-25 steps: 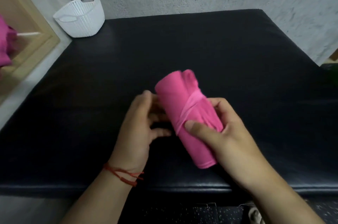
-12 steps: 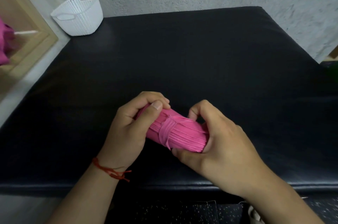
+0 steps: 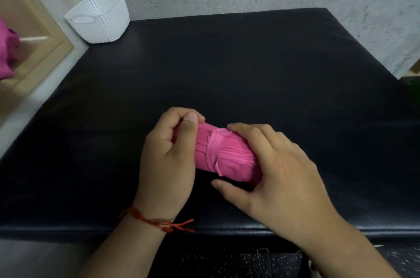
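A pink cloth rolled into a tight bundle point(image 3: 225, 155) lies crosswise near the front of the black padded table point(image 3: 250, 68). A strip of the same pink fabric is wrapped round its middle. My left hand point(image 3: 168, 159) grips the bundle's left end, thumb on top and fingers curled over it. My right hand point(image 3: 272, 173) cups the right end, fingers over the top and thumb below the near side.
A white woven plastic basket point(image 3: 100, 18) stands at the table's far left corner against the grey wall. A wooden frame point(image 3: 38, 50) leans at the left, with more pink fabric point(image 3: 5, 50) at the edge of view.
The bundle stood tilted, held up by my right hand; both hands turned it crosswise, lowered it and took hold of its ends. My right hand's fingers now lie flatter over the top.
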Demonstrator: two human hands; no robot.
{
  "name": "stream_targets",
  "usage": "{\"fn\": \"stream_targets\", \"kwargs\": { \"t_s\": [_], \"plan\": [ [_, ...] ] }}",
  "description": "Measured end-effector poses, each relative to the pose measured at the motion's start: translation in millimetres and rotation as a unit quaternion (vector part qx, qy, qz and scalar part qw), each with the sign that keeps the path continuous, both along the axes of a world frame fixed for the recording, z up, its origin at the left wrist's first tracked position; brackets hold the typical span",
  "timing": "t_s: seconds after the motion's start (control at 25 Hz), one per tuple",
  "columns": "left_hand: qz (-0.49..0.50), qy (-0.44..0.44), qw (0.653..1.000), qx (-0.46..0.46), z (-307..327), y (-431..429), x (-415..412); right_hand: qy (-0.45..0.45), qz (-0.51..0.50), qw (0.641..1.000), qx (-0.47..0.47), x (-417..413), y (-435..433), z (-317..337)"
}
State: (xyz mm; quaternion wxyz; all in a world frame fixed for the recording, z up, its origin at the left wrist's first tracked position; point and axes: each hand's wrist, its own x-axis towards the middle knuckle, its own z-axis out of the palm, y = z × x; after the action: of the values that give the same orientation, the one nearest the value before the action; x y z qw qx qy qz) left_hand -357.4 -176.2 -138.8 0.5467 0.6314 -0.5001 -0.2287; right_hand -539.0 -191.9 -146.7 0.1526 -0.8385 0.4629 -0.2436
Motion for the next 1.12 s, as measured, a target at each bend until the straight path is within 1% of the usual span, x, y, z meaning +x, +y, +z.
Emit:
{"fn": "stream_targets", "kwargs": {
  "t_s": [0.16, 0.32, 0.44, 0.48, 0.52, 0.56, 0.6, 0.64, 0.68, 0.72, 0.76, 0.8, 0.84, 0.88, 0.92, 1.0, 1.12],
  "plan": [
    [-0.003, -0.019, 1.0, -0.02, 2.8, 4.2, -5.2, -0.019, -0.05, 0.999, 0.005, 6.4, 3.4, 0.0],
    [-0.004, -0.027, 1.0, -0.008, 4.4, 5.7, -5.3, -0.021, -0.072, 0.997, -0.012, 11.9, 5.7, -10.4],
    [0.004, -0.024, 1.0, 0.012, 5.9, 3.9, 0.8, -0.042, -0.049, 0.998, -0.026, 7.4, -2.2, -17.5],
    [0.017, -0.003, 0.999, 0.029, 4.7, 2.3, 5.2, -0.067, -0.022, 0.997, -0.021, 3.5, -6.4, -19.2],
    [0.031, 0.05, 0.997, 0.053, 2.9, -0.5, 10.3, -0.106, 0.011, 0.994, -0.009, -1.0, -10.3, -20.3],
    [0.042, 0.128, 0.987, 0.088, 3.2, -2.9, 13.9, -0.142, 0.043, 0.989, 0.0, -5.7, -13.4, -21.4],
    [0.039, 0.214, 0.967, 0.135, 5.0, -5.4, 15.9, -0.168, 0.065, 0.984, -0.003, -9.6, -15.4, -22.9],
    [0.019, 0.279, 0.943, 0.179, 7.0, -6.7, 17.7, -0.187, 0.076, 0.979, -0.013, -12.4, -16.9, -25.1],
    [-0.011, 0.307, 0.929, 0.204, 9.2, -6.6, 19.6, -0.213, 0.077, 0.974, -0.016, -13.4, -18.0, -27.2],
    [-0.039, 0.297, 0.932, 0.203, 8.9, -5.5, 22.3, -0.248, 0.071, 0.966, -0.005, -12.7, -18.4, -28.7],
    [-0.061, 0.258, 0.949, 0.17, 7.4, -4.4, 24.5, -0.292, 0.064, 0.954, 0.02, -10.8, -18.0, -29.8],
    [-0.077, 0.196, 0.971, 0.112, 6.1, -3.7, 25.7, -0.339, 0.056, 0.938, 0.051, -8.4, -17.0, -30.1],
    [-0.093, 0.14, 0.984, 0.061, 5.9, -2.4, 24.5, -0.38, 0.046, 0.921, 0.078, -5.8, -15.9, -29.2],
    [-0.104, 0.104, 0.989, 0.031, 3.9, -1.1, 22.7, -0.412, 0.03, 0.905, 0.096, -3.3, -14.9, -28.4],
    [-0.104, 0.098, 0.99, 0.022, 1.6, -1.0, 20.1, -0.439, 0.012, 0.892, 0.11, -1.2, -13.9, -27.0],
    [-0.074, 0.123, 0.989, 0.029, -1.8, -1.7, 16.7, -0.474, -0.018, 0.87, 0.134, 1.1, -14.0, -25.2],
    [-0.032, 0.182, 0.981, 0.048, -3.2, -2.7, 13.0, -0.485, -0.028, 0.862, 0.142, 0.4, -15.8, -25.9]
  ]
}}
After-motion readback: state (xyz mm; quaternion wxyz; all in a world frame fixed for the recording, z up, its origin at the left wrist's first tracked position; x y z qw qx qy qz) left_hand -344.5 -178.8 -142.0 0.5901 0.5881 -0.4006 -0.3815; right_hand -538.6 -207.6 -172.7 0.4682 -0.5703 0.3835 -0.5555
